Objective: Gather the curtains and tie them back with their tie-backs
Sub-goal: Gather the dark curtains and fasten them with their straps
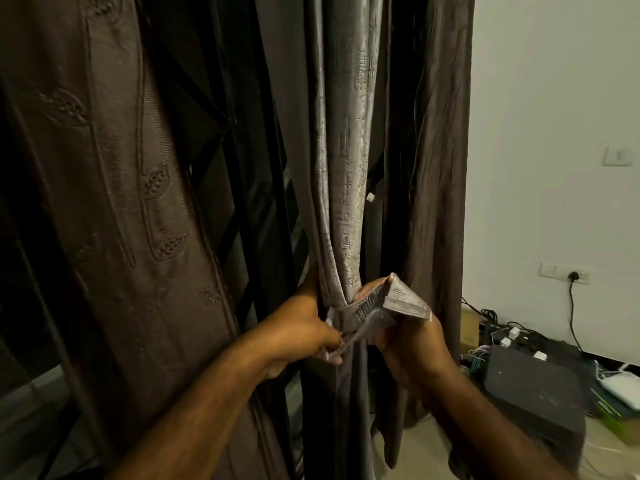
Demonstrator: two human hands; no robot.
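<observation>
A grey shiny curtain (346, 150) hangs in the middle, pinched into a narrow bundle at waist height. A matching grey tie-back (398, 301) wraps around that bundle. My left hand (304, 327) grips one end of the tie-back on the left of the bundle. My right hand (408, 344) holds the other end, which sticks up as a flat folded flap on the right. A brown embroidered curtain (131, 202) hangs loose on the left. Another dark brown curtain (440, 168) hangs behind on the right.
A dark window with a metal grille (242, 161) shows between the curtains. On the floor at right sit a black box (533, 386), a white device (620, 384) and tangled cables with plugs. A wall socket (564, 273) with a black cord is on the white wall.
</observation>
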